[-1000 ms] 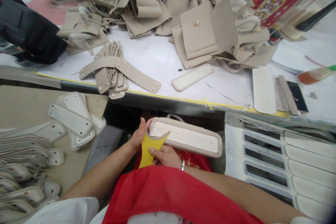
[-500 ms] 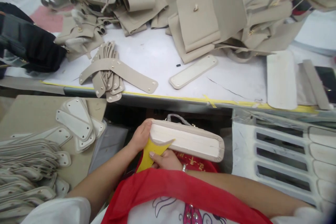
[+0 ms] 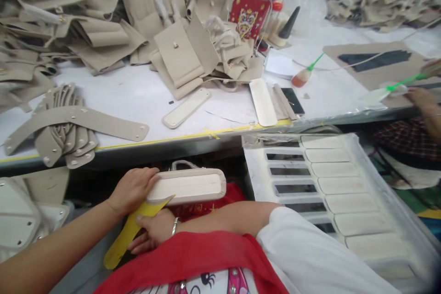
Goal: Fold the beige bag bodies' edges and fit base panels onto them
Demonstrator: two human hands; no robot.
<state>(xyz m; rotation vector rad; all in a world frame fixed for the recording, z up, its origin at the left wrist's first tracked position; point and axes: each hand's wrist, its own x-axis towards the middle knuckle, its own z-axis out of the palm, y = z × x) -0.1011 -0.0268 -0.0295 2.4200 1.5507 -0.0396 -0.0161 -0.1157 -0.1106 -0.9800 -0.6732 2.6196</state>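
- Beige bag (image 3: 188, 187) is before you, just below the table edge, its white panel facing you; directions run from it.
- Your left hand (image 3: 134, 190) grips its nine o'clock end; your right hand (image 3: 159, 227), at seven, pinches a yellow tool (image 3: 128, 233).
- At twelve, the white tabletop (image 3: 134, 96), edged with yellow tape (image 3: 215, 133), carries heaped beige pieces (image 3: 179, 53).
- Straps (image 3: 69, 128) pile up at ten.
- At three stands a rack (image 3: 255, 170) of white panels (image 3: 339, 186).
- At two, a co-worker's hand (image 3: 421, 97) is near a green-tipped bottle (image 3: 375, 96).

Both forearms (image 3: 65, 241) inward, left hand (image 3: 132, 191) with its back upward, right hand (image 3: 158, 228) closer in, thumb (image 3: 140, 219) uppermost.
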